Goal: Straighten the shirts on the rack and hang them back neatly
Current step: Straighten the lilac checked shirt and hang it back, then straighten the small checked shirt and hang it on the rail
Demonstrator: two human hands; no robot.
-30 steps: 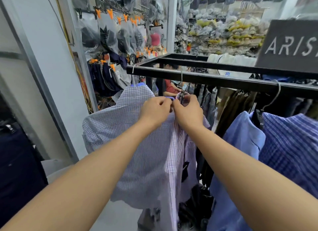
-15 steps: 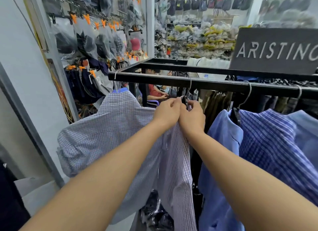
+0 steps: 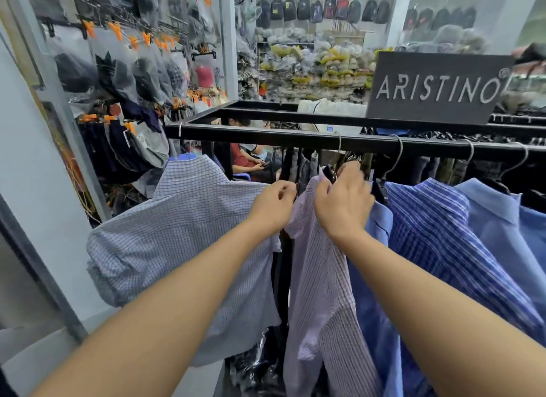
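Pink shirt (image 3: 322,278) collar in right grip (image 3: 342,203), left grip (image 3: 274,204) beside

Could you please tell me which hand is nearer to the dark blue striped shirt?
Right. The right hand grips the pink shirt left of the striped shirt; the left hand holds the checked shirt, farther left.

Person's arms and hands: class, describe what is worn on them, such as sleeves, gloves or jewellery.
The left forearm and right forearm are bare to the frame edge: no sleeve shows. The left hand and right hand wear no gloves; no ring, watch or bracelet is visible.
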